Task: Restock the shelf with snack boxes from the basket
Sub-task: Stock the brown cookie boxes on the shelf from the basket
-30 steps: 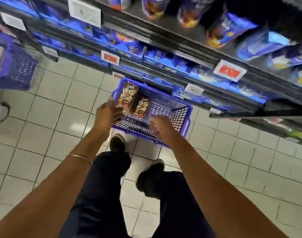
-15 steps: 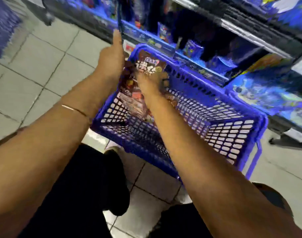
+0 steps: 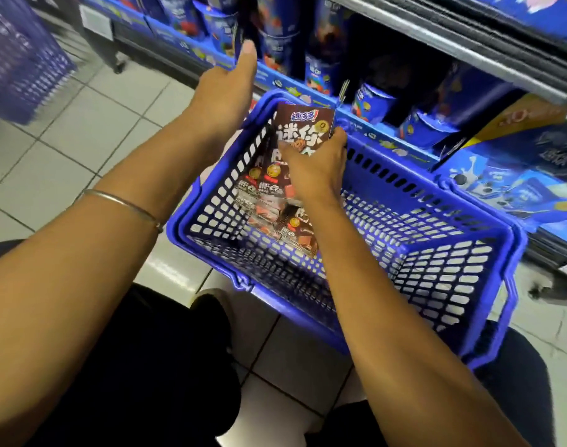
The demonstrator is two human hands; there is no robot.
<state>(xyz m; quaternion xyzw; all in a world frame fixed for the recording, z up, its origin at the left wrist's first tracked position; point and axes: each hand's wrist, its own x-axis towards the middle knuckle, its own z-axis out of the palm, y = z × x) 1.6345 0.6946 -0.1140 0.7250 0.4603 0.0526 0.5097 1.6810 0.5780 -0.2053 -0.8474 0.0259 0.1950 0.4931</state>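
Observation:
A blue plastic basket (image 3: 437, 253) sits on the tiled floor against the low shelf (image 3: 356, 124). In its far left corner lean dark brown snack boxes. My right hand (image 3: 314, 162) is closed on the upright front snack box (image 3: 304, 124), fingers around its right edge. More brown snack boxes (image 3: 275, 204) lie beneath it in the basket. My left hand (image 3: 227, 88) hovers over the basket's far left corner, fingers apart and pointing at the shelf, holding nothing.
The low shelf holds blue cups and blue cartons (image 3: 372, 101) right behind the basket. Another blue basket (image 3: 21, 59) stands at the left on the floor. My dark-trousered legs and shoes (image 3: 211, 311) are just below the basket.
The view has dropped closer to the basket. My right hand has reached in and gripped the front snack box; my left hand has let go of the boxes and lifted toward the shelf.

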